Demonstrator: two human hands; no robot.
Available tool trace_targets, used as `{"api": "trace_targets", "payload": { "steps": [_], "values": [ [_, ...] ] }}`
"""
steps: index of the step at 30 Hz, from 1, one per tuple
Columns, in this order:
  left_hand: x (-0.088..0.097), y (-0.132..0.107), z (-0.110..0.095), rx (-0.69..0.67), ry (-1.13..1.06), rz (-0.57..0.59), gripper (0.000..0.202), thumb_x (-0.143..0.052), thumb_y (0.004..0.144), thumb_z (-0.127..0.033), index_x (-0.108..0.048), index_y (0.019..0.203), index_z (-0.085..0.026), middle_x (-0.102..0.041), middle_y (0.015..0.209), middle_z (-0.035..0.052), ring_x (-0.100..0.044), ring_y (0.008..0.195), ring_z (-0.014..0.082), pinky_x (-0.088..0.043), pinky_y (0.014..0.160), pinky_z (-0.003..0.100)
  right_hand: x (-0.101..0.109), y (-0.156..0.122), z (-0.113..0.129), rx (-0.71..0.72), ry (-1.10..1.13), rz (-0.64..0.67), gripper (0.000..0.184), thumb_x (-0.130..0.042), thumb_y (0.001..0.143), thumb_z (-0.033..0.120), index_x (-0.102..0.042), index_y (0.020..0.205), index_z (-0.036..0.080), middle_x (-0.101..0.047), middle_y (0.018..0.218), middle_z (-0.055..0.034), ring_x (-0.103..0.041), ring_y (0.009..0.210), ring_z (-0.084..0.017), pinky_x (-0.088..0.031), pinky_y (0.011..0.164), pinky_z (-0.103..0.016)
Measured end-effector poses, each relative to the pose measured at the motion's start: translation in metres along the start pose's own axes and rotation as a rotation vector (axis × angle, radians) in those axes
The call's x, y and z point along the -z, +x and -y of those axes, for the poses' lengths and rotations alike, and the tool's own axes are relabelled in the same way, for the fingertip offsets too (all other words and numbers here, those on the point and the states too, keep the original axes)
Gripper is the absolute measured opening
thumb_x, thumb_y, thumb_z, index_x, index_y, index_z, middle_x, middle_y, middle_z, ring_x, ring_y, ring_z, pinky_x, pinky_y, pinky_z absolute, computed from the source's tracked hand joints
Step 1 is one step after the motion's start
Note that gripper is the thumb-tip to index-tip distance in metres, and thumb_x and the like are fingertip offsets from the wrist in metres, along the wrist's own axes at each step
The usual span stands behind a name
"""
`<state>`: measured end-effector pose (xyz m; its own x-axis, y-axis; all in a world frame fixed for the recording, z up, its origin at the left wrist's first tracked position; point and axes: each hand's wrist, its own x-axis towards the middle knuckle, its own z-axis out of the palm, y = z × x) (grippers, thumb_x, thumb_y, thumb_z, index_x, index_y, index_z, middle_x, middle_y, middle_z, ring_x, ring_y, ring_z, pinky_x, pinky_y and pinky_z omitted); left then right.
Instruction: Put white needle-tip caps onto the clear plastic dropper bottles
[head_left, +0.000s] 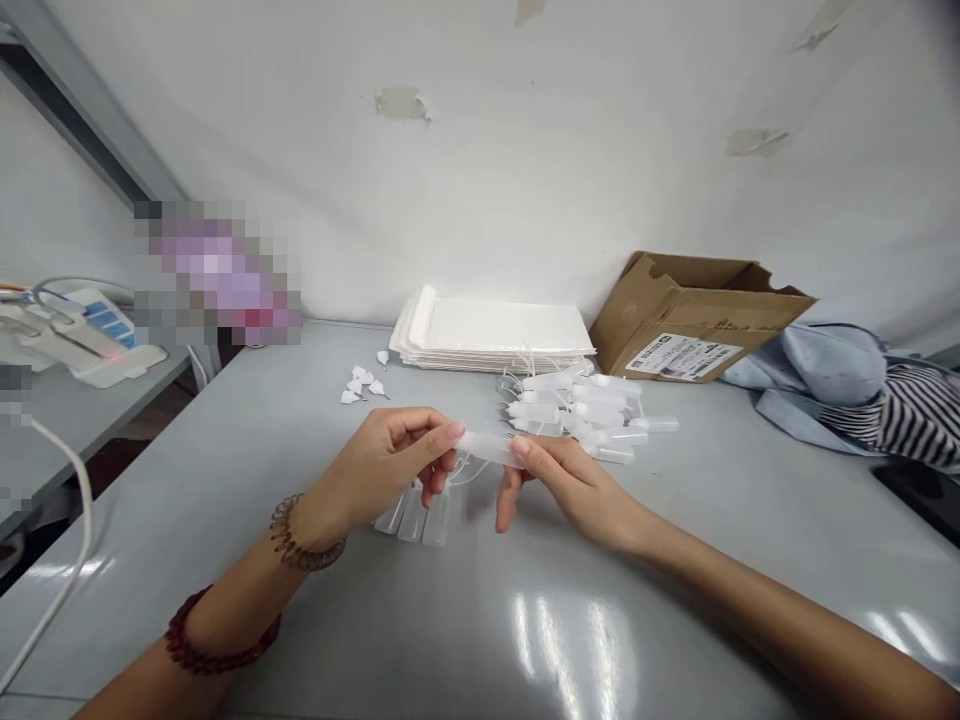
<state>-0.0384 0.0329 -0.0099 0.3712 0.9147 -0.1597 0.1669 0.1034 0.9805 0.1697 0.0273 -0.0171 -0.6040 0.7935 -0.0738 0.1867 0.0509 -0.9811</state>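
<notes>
Steady fingertip pinch on the translucent plastic bottle (pixel 489 449), left hand (pixel 382 470) closed on one end, right hand (pixel 577 492) on the other.

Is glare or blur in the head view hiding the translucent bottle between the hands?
In the head view, the translucent plastic bottle between the left hand and right hand stays legible, its pale plastic faint but not glared; glare streaks lie lower on the grey table; a pixelated patch obscures the upper left; wide-angle distortion bends the edges.

Grey table (pixel 697 570): plastic bottles (pixel 577 410), cardboard box (pixel 697 320)
</notes>
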Motion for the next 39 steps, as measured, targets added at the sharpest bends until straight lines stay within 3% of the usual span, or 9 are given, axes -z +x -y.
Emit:
{"api": "trace_targets", "payload": {
  "steps": [7, 12, 16, 19, 26, 30, 32, 35, 39],
  "values": [
    [0.004, -0.006, -0.005, -0.176, 0.209, -0.037, 0.015, -0.063, 0.082, -0.032, -0.066, 0.092, -0.021, -0.065, 0.088, 0.0007, -0.059, 0.079, 0.0129, -0.050, 0.070, 0.021, 0.002, 0.002, -0.002, -0.028, 0.160, 0.025, 0.045, -0.023, 0.099, 0.044, -0.046, 0.070, 0.020, -0.068, 0.058, -0.0024, -0.061, 0.069, -0.017, -0.042, 0.081, -0.034],
    [0.003, -0.002, -0.002, -0.070, 0.210, -0.060, 0.030, -0.051, 0.087, -0.044, -0.061, 0.077, -0.017, -0.058, 0.069, -0.0011, -0.056, 0.060, 0.0115, -0.049, 0.058, 0.023, 0.002, -0.001, 0.000, 0.095, -0.320, -0.110, 0.046, -0.027, 0.098, 0.038, -0.060, 0.074, 0.017, -0.067, 0.073, -0.0052, -0.057, 0.070, -0.016, -0.041, 0.072, -0.031],
    [0.000, 0.000, 0.001, -0.047, 0.233, 0.009, 0.046, -0.039, 0.092, -0.044, -0.047, 0.056, -0.017, -0.047, 0.053, -0.0035, -0.050, 0.050, 0.0104, -0.047, 0.058, 0.025, 0.002, 0.000, -0.008, 0.321, -0.702, -0.119, 0.039, -0.027, 0.097, 0.036, -0.056, 0.079, 0.017, -0.061, 0.071, -0.0065, -0.051, 0.066, -0.019, -0.041, 0.069, -0.035],
    [-0.002, -0.001, 0.000, -0.086, 0.272, 0.022, 0.045, -0.042, 0.092, -0.041, -0.046, 0.054, -0.017, -0.048, 0.050, -0.0034, -0.051, 0.052, 0.0109, -0.047, 0.060, 0.023, 0.000, -0.001, -0.011, 0.395, -0.775, -0.111, 0.042, -0.023, 0.097, 0.037, -0.054, 0.077, 0.017, -0.058, 0.068, -0.0066, -0.049, 0.066, -0.020, -0.040, 0.071, -0.037],
    [-0.007, -0.007, 0.001, -0.339, 0.373, -0.061, 0.012, -0.055, 0.088, -0.027, -0.064, 0.090, -0.018, -0.064, 0.074, -0.0001, -0.059, 0.067, 0.0119, -0.049, 0.062, 0.021, -0.002, -0.001, -0.006, 0.001, -0.110, -0.051, 0.055, -0.017, 0.099, 0.043, -0.050, 0.062, 0.019, -0.063, 0.062, -0.0039, -0.052, 0.067, -0.016, -0.039, 0.075, -0.032],
    [-0.009, -0.007, 0.003, -0.368, 0.394, -0.169, 0.015, -0.059, 0.085, -0.028, -0.065, 0.094, -0.019, -0.067, 0.084, 0.0017, -0.061, 0.072, 0.0127, -0.050, 0.067, 0.021, -0.002, 0.000, -0.003, -0.060, 0.147, 0.003, 0.052, -0.012, 0.098, 0.048, -0.039, 0.063, 0.021, -0.058, 0.051, -0.0006, -0.050, 0.061, -0.016, -0.041, 0.075, -0.033],
    [-0.008, -0.006, 0.001, -0.257, 0.346, -0.194, 0.019, -0.056, 0.086, -0.035, -0.065, 0.088, -0.018, -0.066, 0.077, 0.0012, -0.061, 0.068, 0.0133, -0.050, 0.062, 0.021, -0.003, 0.000, -0.003, 0.002, -0.006, -0.054, 0.050, -0.016, 0.099, 0.045, -0.045, 0.067, 0.020, -0.060, 0.058, -0.0019, -0.053, 0.065, -0.016, -0.041, 0.074, -0.032],
    [-0.007, -0.003, -0.001, -0.127, 0.330, -0.135, 0.038, -0.045, 0.090, -0.042, -0.058, 0.064, -0.017, -0.058, 0.057, -0.0014, -0.055, 0.055, 0.0112, -0.047, 0.054, 0.020, -0.003, 0.000, -0.008, 0.213, -0.499, -0.159, 0.046, -0.021, 0.099, 0.037, -0.053, 0.072, 0.017, -0.060, 0.070, -0.0055, -0.053, 0.067, -0.017, -0.041, 0.070, -0.031],
    [-0.008, -0.001, 0.001, -0.078, 0.316, -0.035, 0.043, -0.044, 0.091, -0.040, -0.048, 0.055, -0.017, -0.052, 0.050, -0.0034, -0.050, 0.048, 0.0098, -0.044, 0.051, 0.020, 0.000, 0.004, -0.024, 0.481, -0.973, -0.216, 0.039, -0.026, 0.096, 0.037, -0.050, 0.071, 0.018, -0.054, 0.064, -0.0074, -0.045, 0.062, -0.020, -0.038, 0.066, -0.038]
  ]
}}
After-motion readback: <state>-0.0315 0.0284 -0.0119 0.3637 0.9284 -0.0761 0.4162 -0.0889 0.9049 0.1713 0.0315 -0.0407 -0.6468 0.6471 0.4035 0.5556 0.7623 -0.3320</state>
